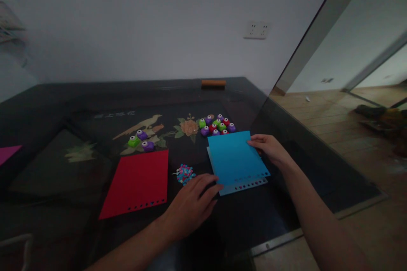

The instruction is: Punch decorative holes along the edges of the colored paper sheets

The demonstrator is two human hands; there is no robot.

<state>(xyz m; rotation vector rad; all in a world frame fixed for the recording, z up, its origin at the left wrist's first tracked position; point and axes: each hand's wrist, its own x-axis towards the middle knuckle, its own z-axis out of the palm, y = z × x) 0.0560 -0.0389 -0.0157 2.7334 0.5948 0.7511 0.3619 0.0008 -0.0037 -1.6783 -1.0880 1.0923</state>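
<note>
Plain red sheet left, bright blue sheet right, black table.
A paler blue sheet shows beneath; pink, blue and white confetti between; purple, green and red blocks farther off; a peach flower and tan bird pattern the tabletop.

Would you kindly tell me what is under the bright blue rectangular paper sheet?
A paler blue paper sheet with punched holes shows along the upper sheet's left and lower edges; its middle, and anything beneath, is covered.
</note>
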